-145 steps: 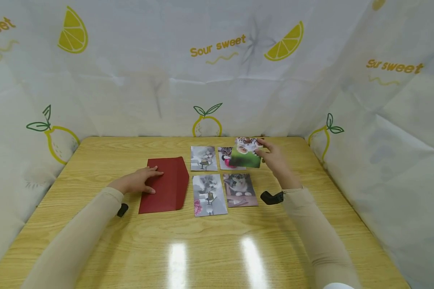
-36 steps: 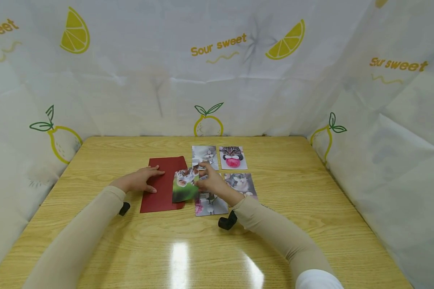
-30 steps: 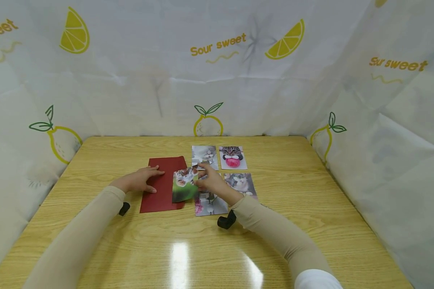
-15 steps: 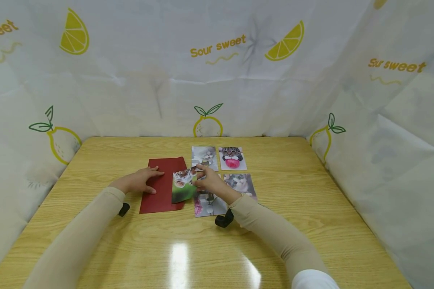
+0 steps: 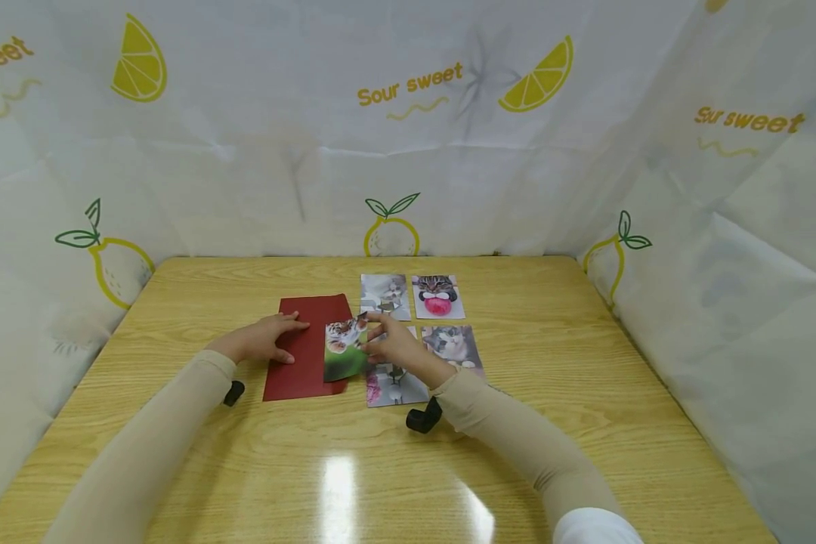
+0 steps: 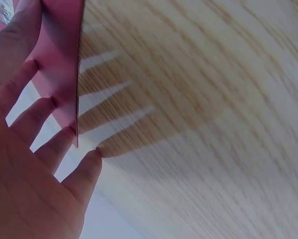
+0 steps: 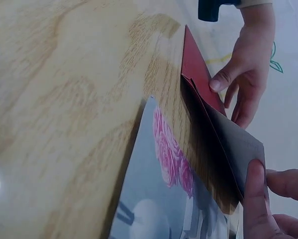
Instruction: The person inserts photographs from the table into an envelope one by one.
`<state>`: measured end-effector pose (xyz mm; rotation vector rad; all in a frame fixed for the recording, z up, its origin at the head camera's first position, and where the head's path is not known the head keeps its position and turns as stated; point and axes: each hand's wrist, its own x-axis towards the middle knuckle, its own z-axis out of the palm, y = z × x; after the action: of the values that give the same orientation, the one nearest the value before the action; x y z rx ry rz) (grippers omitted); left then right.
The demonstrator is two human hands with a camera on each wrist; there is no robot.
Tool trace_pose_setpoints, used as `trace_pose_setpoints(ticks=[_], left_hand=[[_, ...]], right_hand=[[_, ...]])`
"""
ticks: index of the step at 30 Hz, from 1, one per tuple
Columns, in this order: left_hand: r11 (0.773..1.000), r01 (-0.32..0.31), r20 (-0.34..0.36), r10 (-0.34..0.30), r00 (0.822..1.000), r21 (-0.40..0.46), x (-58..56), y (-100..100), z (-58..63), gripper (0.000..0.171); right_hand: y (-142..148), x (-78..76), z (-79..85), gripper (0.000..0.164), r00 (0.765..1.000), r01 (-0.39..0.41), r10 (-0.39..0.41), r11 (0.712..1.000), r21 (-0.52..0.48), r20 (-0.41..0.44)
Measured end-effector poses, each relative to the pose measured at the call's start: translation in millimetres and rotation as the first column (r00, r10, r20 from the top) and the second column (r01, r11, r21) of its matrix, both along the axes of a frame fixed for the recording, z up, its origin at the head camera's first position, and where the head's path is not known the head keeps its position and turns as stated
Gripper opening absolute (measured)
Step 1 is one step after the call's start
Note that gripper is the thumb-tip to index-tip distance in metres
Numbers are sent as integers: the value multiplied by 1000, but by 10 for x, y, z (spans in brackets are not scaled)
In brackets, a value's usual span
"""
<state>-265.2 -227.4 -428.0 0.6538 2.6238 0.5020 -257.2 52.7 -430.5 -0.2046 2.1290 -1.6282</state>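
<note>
Left hand (image 5: pixel 265 340), fingers spread, rests on the red envelope (image 5: pixel 292 381) on the desk (image 5: pixel 258 468), while the right hand (image 5: pixel 397 347) pinches the tiger card (image 5: pixel 341 366) overlapping the envelope's right side; good execution would need firm pinning and the card unbent, square to that side.

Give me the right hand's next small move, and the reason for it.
Probably ease the tiger photo card leftward into the red envelope. The right hand pinches the card, whose left part overlaps the envelope's right side, while the left hand touches the envelope's left side, perhaps steadying it. I cannot tell whether the card's edge is inside.
</note>
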Motion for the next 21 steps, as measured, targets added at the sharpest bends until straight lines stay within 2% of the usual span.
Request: trace_pose_setpoints(ticks=[11, 21], left_hand=[[1000, 5, -8, -5, 1000, -5, -14, 6, -27, 69], [1000, -7, -2, 7, 1000, -9, -4, 7, -8, 68]], right_hand=[[-107, -9, -11, 68, 998, -25, 27, 999, 47, -48], [-200, -17, -31, 68, 997, -2, 10, 995, 99, -75]])
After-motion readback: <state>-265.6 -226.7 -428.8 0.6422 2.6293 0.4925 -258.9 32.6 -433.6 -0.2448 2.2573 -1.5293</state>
